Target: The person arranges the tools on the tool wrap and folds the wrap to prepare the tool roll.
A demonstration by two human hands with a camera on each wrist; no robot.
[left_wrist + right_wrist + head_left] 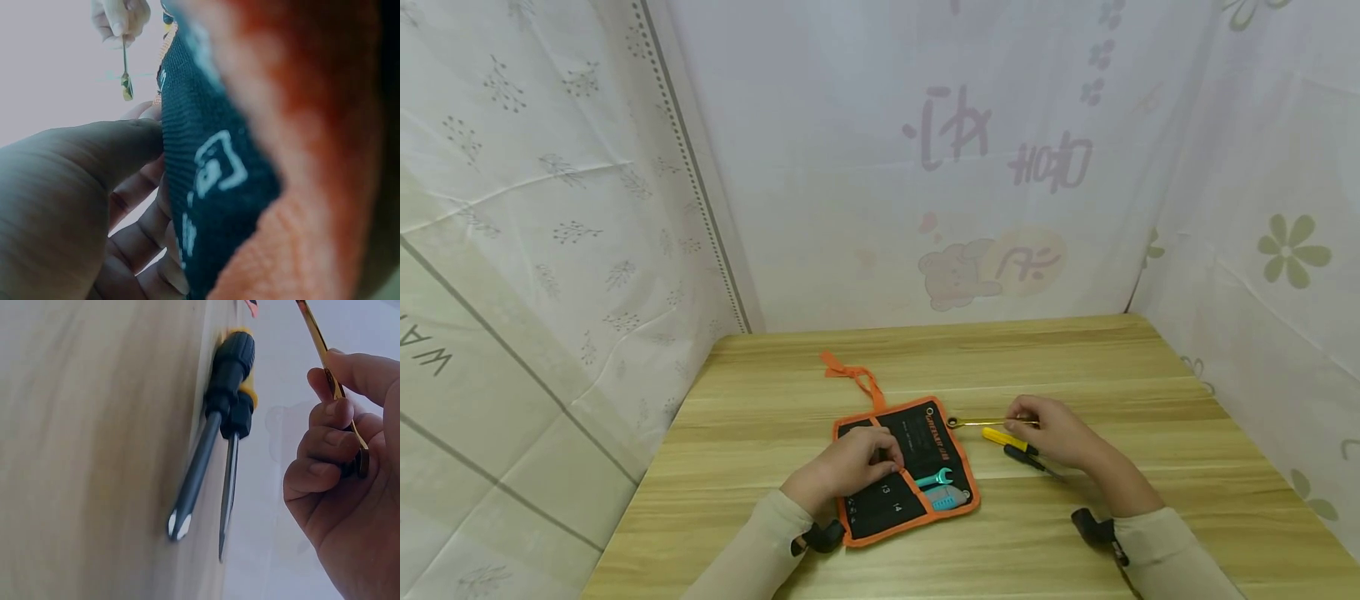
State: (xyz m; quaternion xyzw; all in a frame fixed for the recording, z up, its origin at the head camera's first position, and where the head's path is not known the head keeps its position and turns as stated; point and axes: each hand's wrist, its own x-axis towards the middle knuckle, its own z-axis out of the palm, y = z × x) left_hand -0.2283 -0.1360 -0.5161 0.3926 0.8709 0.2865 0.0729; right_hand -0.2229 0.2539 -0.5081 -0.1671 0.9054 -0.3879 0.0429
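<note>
My right hand (1051, 429) grips a gold ratcheting wrench (981, 422) between thumb and fingers. Its ring end points left, close to the upper right edge of a black tool pouch (868, 518) with orange trim. At the pouch's pocket edge, my left hand (852, 462) pinches the black fabric; the left wrist view shows the thumb (134, 140) against it, with other fingers partly hidden. In the pouch's right pocket sit a turquoise open-end wrench (934, 478) and a turquoise-and-grey tool (947, 497), their lower parts covered.
Two screwdrivers, one with a yellow handle (1004, 438) and one with a black handle (229, 365), lie on the wooden table (760, 417) just below the right hand. An orange tie strap (857, 372) trails from the pouch's top. Patterned cloth hangs around the table's back and sides.
</note>
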